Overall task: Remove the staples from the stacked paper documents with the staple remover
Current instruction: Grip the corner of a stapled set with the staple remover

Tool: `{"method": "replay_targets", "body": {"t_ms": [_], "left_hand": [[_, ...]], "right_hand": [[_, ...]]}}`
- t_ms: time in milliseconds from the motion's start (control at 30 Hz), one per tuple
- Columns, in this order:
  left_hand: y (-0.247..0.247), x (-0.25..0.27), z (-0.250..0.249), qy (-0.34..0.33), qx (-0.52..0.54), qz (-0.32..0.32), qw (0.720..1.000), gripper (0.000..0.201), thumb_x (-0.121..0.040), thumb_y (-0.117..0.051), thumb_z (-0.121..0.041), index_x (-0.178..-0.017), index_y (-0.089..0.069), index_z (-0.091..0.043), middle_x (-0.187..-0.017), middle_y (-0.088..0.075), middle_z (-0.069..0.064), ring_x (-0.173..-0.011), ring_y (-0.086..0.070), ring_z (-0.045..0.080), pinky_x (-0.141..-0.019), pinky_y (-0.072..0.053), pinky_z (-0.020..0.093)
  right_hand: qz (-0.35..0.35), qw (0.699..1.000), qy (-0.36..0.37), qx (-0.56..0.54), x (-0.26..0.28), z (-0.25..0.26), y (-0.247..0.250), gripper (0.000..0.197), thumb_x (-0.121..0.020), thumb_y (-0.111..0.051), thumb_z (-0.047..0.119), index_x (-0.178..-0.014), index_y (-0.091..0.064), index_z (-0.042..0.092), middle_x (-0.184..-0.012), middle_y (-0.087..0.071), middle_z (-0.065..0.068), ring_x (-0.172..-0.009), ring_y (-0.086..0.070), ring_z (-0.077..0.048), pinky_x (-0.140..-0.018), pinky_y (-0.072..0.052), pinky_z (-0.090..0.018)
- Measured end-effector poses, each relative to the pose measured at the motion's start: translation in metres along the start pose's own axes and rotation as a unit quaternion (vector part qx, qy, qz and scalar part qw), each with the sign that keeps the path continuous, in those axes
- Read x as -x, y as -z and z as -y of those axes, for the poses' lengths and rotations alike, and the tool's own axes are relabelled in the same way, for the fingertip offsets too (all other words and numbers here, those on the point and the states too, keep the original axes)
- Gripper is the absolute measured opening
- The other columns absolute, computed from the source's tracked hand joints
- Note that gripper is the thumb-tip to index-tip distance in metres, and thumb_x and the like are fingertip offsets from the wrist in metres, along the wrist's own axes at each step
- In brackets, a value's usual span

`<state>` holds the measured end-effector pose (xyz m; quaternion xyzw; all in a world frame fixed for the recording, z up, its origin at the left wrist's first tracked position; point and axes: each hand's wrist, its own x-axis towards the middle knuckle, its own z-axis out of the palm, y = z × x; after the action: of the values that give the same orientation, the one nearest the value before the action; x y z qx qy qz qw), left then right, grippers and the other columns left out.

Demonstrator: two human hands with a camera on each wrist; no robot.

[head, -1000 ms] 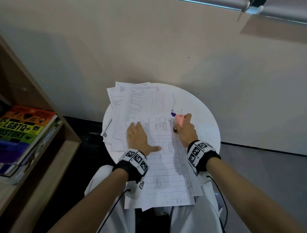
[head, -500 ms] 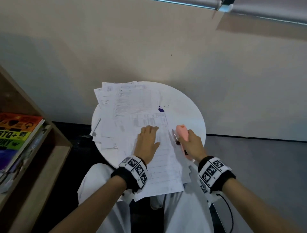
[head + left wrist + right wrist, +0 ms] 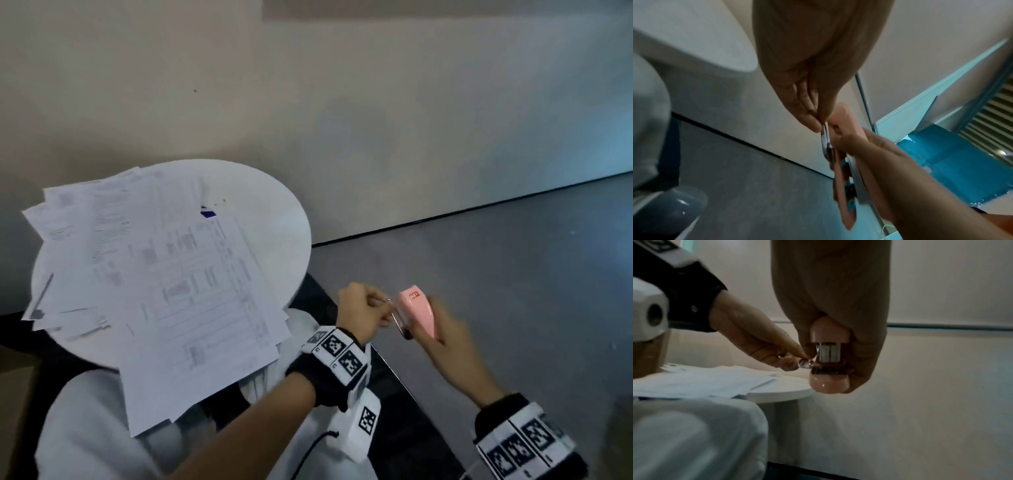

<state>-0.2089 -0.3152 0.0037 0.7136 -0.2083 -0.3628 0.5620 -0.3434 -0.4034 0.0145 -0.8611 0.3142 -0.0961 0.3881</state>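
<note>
A loose stack of printed paper documents [image 3: 178,291] [image 3: 701,382] covers the left of the round white table [image 3: 267,219] and overhangs its near edge onto my lap. Both hands are off the table, to its right, above the floor. My right hand [image 3: 445,329] [image 3: 830,288] grips the pink staple remover [image 3: 416,310] [image 3: 829,382] [image 3: 842,178]. My left hand [image 3: 363,311] [image 3: 807,65] [image 3: 752,339] pinches the remover's metal tip [image 3: 805,364] between thumb and fingertips [image 3: 813,123]. Whether a staple sits in that pinch is too small to tell.
A small dark blue object [image 3: 208,212] lies on the table at the far edge of the papers. My white-trousered legs [image 3: 694,434] are under the table's near edge. Grey floor [image 3: 479,274] spreads to the right, and a plain wall [image 3: 342,102] stands behind.
Both hands left the papers and moved right, past the table's edge. The left hand lifted off the sheet and now pinches the remover's tip. The head view turned right.
</note>
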Motion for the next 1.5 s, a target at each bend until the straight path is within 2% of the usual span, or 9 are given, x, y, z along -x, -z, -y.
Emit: {"method": "replay_targets", "body": {"t_ms": [200, 300, 367, 533, 833, 967, 1167, 1333, 1500], "left_hand": [[-0.031, -0.041, 0.065, 0.105, -0.277, -0.003, 0.955, 0.009, -0.083, -0.054, -0.008, -0.082, -0.061, -0.001, -0.096, -0.063, 0.018, -0.088, -0.065, 0.037, -0.081, -0.056, 0.043], [-0.033, -0.054, 0.098, 0.137, -0.325, -0.006, 0.936, 0.015, -0.079, -0.054, -0.006, -0.086, -0.068, -0.005, -0.095, -0.067, 0.018, -0.087, -0.068, 0.035, -0.079, -0.057, 0.042], [-0.036, -0.065, 0.102, 0.140, -0.340, -0.020, 0.930, 0.017, -0.077, -0.054, -0.003, -0.083, -0.069, -0.007, -0.094, -0.067, 0.015, -0.087, -0.066, 0.033, -0.077, -0.057, 0.038], [-0.042, -0.086, 0.114, 0.135, -0.311, -0.043, 0.940, 0.022, -0.071, -0.062, -0.002, -0.058, -0.055, -0.018, -0.086, -0.067, 0.015, -0.081, -0.065, 0.033, -0.072, -0.057, 0.039], [-0.041, -0.104, 0.137, 0.114, -0.294, -0.037, 0.948, 0.024, -0.077, -0.059, -0.005, -0.058, -0.063, -0.020, -0.079, -0.069, 0.018, -0.071, -0.069, 0.032, -0.069, -0.060, 0.041], [-0.039, -0.097, 0.121, 0.103, -0.304, -0.027, 0.947, 0.004, -0.073, -0.065, -0.004, -0.072, -0.068, -0.007, -0.077, -0.069, 0.011, -0.078, -0.066, 0.025, -0.070, -0.055, 0.031], [-0.029, -0.072, 0.052, 0.019, -0.295, -0.030, 0.955, 0.026, -0.076, -0.070, -0.043, -0.088, -0.064, -0.022, -0.082, -0.070, -0.007, -0.083, -0.065, 0.015, -0.079, -0.052, 0.031], [0.067, -0.038, -0.013, -0.067, -0.332, -0.137, 0.931, 0.021, -0.081, -0.064, -0.036, -0.094, -0.062, -0.020, -0.094, -0.066, -0.004, -0.095, -0.059, 0.018, -0.085, -0.049, 0.036], [0.210, 0.025, 0.018, 0.121, -0.454, -0.304, 0.829, 0.061, -0.082, -0.064, -0.040, -0.128, -0.041, -0.008, -0.128, -0.037, 0.012, -0.123, -0.034, 0.032, -0.096, -0.038, 0.044]], "right_hand": [[-0.059, 0.989, -0.129, -0.042, 0.034, -0.092, 0.002, 0.015, -0.091, -0.057, 0.017, -0.101, -0.053, 0.027, -0.083, -0.069, 0.001, -0.058, -0.054, -0.006, -0.054, -0.039, -0.018], [-0.061, 0.976, -0.194, -0.072, 0.057, -0.128, -0.007, 0.014, -0.092, -0.057, 0.014, -0.105, -0.053, 0.019, -0.084, -0.065, -0.004, -0.067, -0.056, -0.017, -0.058, -0.043, -0.027], [-0.060, 0.971, -0.217, -0.086, 0.070, -0.140, -0.010, 0.015, -0.092, -0.058, 0.011, -0.106, -0.053, 0.014, -0.083, -0.060, 0.000, -0.073, -0.055, -0.019, -0.065, -0.042, -0.022], [-0.054, 0.961, -0.254, -0.097, 0.085, -0.154, -0.011, 0.013, -0.092, -0.058, 0.011, -0.103, -0.054, 0.016, -0.073, -0.059, -0.001, -0.063, -0.053, -0.013, -0.057, -0.040, -0.019], [-0.073, 0.957, -0.265, -0.087, 0.081, -0.162, -0.013, 0.008, -0.093, -0.058, 0.018, -0.099, -0.053, 0.016, -0.074, -0.059, -0.005, -0.069, -0.057, -0.026, -0.062, -0.045, -0.035], [-0.081, 0.958, -0.250, -0.112, 0.077, -0.158, -0.009, 0.009, -0.093, -0.057, 0.017, -0.099, -0.053, 0.021, -0.078, -0.059, -0.007, -0.070, -0.057, -0.026, -0.060, -0.044, -0.034], [-0.078, 0.961, -0.218, -0.152, 0.055, -0.122, 0.001, 0.014, -0.085, -0.068, 0.030, -0.091, -0.055, 0.028, -0.078, -0.066, -0.007, -0.064, -0.057, -0.027, -0.062, -0.047, -0.038], [0.009, 0.976, -0.124, -0.179, -0.011, -0.016, -0.017, 0.034, -0.066, -0.086, 0.016, -0.060, -0.052, 0.013, -0.040, -0.049, 0.008, -0.037, -0.044, -0.005, -0.040, -0.038, -0.020], [0.122, 0.971, -0.032, -0.203, -0.083, 0.101, -0.088, 0.032, -0.067, -0.082, 0.001, -0.058, -0.052, 0.009, -0.046, -0.048, 0.008, -0.044, -0.044, -0.008, -0.041, -0.036, -0.019]]}}
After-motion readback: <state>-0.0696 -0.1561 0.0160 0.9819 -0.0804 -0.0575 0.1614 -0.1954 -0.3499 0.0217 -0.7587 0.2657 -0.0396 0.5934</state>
